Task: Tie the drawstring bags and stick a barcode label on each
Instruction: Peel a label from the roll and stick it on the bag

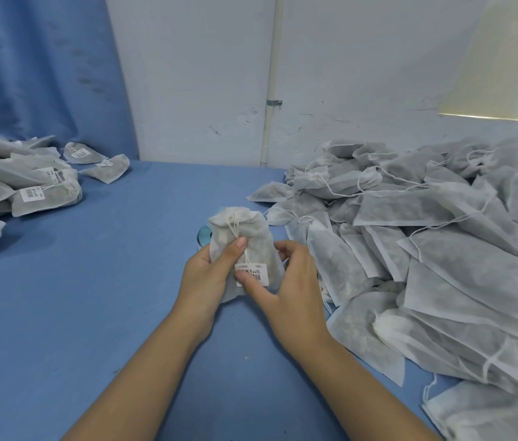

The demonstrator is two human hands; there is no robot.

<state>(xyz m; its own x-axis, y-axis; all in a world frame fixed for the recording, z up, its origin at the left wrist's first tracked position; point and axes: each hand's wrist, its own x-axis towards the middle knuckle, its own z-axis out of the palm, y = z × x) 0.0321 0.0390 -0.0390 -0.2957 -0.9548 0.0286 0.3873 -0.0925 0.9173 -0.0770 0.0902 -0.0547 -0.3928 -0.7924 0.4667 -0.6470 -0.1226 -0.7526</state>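
Note:
A white drawstring bag [251, 233] stands upright between both hands at the middle of the blue table, its neck gathered and its string knotted. A white barcode label [256, 271] lies on the bag's front. My left hand [210, 275] holds the bag's left side, its thumb lying on the string above the label. My right hand [292, 288] grips the bag from the right, its thumb pressing the label's lower left corner.
A large heap of unlabelled white bags [435, 249] with loose strings covers the table's right side. A pile of labelled bags [22, 183] lies at the far left. A blue tape roll [203, 238] peeks out behind the held bag. A white wall and a blue curtain [38, 68] stand behind.

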